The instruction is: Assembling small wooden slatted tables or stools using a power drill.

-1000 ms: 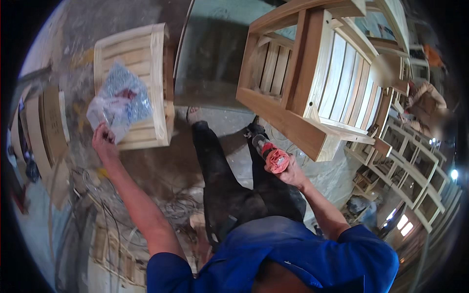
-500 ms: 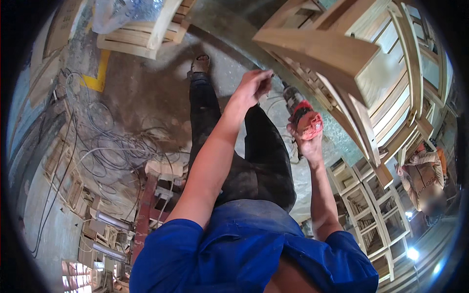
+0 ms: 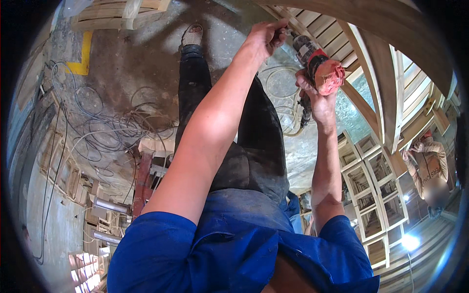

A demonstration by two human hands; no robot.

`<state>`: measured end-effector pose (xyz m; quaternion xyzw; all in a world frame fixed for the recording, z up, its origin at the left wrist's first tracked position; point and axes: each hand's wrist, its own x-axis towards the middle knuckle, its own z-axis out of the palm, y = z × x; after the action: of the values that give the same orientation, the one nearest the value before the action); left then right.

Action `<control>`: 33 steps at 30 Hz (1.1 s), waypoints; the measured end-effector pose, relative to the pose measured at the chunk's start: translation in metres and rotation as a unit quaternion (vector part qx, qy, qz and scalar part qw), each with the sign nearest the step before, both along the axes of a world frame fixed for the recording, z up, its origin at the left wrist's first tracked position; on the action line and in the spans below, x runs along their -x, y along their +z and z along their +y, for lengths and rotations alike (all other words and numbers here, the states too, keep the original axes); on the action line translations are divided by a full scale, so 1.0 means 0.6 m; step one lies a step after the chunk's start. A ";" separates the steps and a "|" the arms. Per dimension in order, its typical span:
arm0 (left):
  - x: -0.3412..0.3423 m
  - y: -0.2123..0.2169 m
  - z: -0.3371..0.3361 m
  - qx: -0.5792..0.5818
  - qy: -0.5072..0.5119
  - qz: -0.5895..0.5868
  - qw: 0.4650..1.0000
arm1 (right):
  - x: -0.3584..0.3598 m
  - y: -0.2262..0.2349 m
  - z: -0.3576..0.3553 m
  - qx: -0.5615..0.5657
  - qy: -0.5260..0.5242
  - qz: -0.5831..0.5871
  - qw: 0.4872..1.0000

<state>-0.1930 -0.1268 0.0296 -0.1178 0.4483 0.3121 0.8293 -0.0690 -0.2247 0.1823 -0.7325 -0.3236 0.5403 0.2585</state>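
My right hand (image 3: 322, 100) is wrapped round the handle of a power drill (image 3: 315, 61), which is black and grey with red parts and a crumpled red covering at its rear end. The drill points up and left, its front end close to the wooden frame (image 3: 359, 41) at the upper right. My left hand (image 3: 267, 39) is beside the drill's tip, fingers curled and pinched together at the frame's lower edge. Whatever they pinch is too small to make out. Whether the bit touches the wood cannot be told.
Tangled cables (image 3: 115, 124) lie on the floor at left. A slatted wooden piece (image 3: 107, 17) stands at the upper left. Stacked wooden frames (image 3: 373, 190) are at the right, near another person (image 3: 430, 168). A red metal post (image 3: 142, 178) stands by my left arm.
Both hands have moved forward and up to the wooden frame, the drill going along in my right hand. The whole view has shifted, and the frame now looms larger at the upper right.
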 end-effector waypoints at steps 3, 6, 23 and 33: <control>-0.002 -0.009 0.013 0.011 0.007 0.006 1.000 | 0.003 -0.002 0.014 0.016 -0.006 0.028 0.999; 0.005 -0.022 0.013 0.010 0.006 -0.011 1.000 | 0.021 0.008 0.034 0.011 -0.036 0.033 0.999; -0.033 -0.017 0.062 -0.027 0.128 -0.140 0.982 | 0.034 -0.030 0.110 -0.018 0.010 -0.069 0.997; 0.013 -0.022 0.030 0.054 0.090 0.111 0.988 | 0.052 -0.035 0.195 0.136 0.057 -0.041 0.988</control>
<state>-0.2010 -0.1086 0.0162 -0.1670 0.5410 0.3719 0.7356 -0.1003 -0.1079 0.1611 -0.7625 -0.2988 0.5629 0.1118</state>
